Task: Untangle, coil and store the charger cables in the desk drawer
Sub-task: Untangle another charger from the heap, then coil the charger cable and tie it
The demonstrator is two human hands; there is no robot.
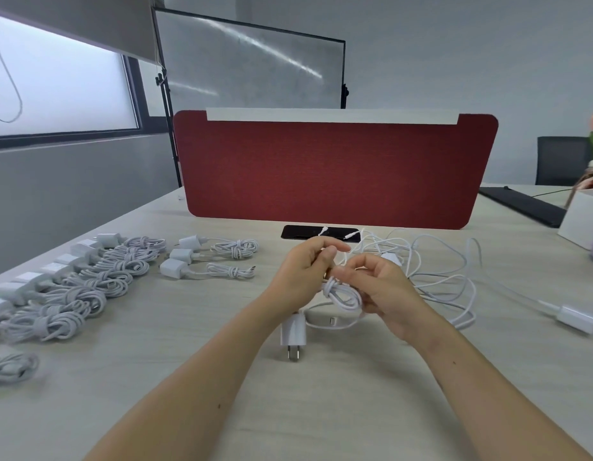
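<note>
I find the left grip (310,262) and right grip (386,289) both pinching the half-wound cable coil (342,295) just above the table (321,414); judged light, limp and springy, best held across its middle

Soft, even daylight comes from the frosted window (55,91) at left; shadows on the worktop (338,410) are faint. Glare streaks the whiteboard (255,61). Edges bend and blur.

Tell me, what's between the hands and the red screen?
A flat black slab with two white cable tips on it, seen in the head view.
</note>
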